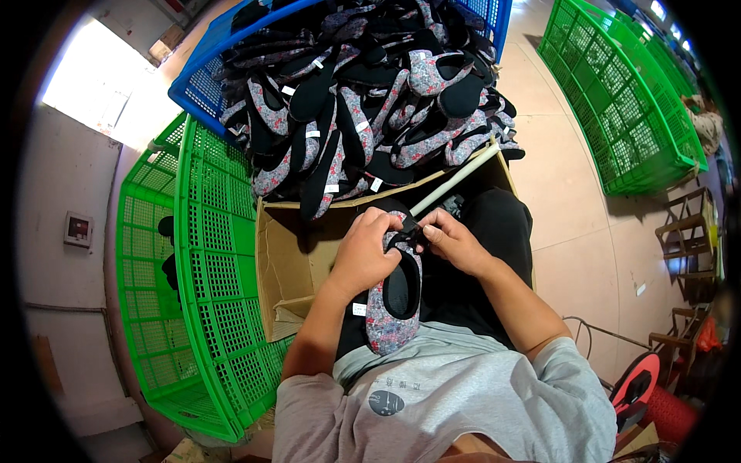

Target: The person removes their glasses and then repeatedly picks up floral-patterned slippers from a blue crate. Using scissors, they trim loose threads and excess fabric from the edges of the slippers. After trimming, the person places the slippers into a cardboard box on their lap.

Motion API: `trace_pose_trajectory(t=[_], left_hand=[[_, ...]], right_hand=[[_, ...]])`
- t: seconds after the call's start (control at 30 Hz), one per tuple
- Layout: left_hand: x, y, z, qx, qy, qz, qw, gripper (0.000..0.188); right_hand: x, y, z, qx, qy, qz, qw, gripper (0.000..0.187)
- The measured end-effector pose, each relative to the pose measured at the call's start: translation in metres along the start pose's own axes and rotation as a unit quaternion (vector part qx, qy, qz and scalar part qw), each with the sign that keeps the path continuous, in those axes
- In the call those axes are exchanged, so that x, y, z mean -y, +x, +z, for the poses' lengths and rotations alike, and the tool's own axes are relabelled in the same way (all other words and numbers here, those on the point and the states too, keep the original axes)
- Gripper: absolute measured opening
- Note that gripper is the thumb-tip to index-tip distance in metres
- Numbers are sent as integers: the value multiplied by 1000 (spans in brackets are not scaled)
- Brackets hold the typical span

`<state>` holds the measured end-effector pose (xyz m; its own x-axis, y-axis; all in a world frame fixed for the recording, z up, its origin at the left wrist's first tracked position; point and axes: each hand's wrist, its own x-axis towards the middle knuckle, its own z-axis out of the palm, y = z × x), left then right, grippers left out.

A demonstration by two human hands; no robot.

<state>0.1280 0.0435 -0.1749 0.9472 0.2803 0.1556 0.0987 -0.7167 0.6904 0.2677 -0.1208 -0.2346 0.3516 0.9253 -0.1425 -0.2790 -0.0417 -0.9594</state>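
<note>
A grey slipper with a red flower pattern and a dark lining lies lengthwise over my lap, its opening facing up. My left hand is closed round its far end, thumb and fingers gripping the edge. On the other side of that end, my right hand pinches the black fabric there. Both sets of fingertips are close together, and they partly cover what lies between them. A small white tag sticks out at the slipper's left side.
Ahead, a blue crate is heaped with similar slippers, above a cardboard box. A pale tube slants over the box. Green crates stand close on my left, another green crate at the far right. Wooden racks are at right.
</note>
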Motion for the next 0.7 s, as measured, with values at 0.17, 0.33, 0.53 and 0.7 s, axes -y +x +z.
trace_pose_trajectory(t=[0.17,0.33,0.53,0.7], left_hand=[[-10,-12,11,-79,109,-17,991,30],[1,-18,23,-144,72,-37,986,22],[4,-23,30,-166,29,-88,982,17],[9,-24,40,-199,5,-81,977,15]], right_hand=[[-3,1,3,12,-21,-41,999,26],[-7,2,4,14,-43,-67,997,28],[-17,5,4,8,-78,-89,993,24],[-11,4,9,2,-162,-54,985,21]])
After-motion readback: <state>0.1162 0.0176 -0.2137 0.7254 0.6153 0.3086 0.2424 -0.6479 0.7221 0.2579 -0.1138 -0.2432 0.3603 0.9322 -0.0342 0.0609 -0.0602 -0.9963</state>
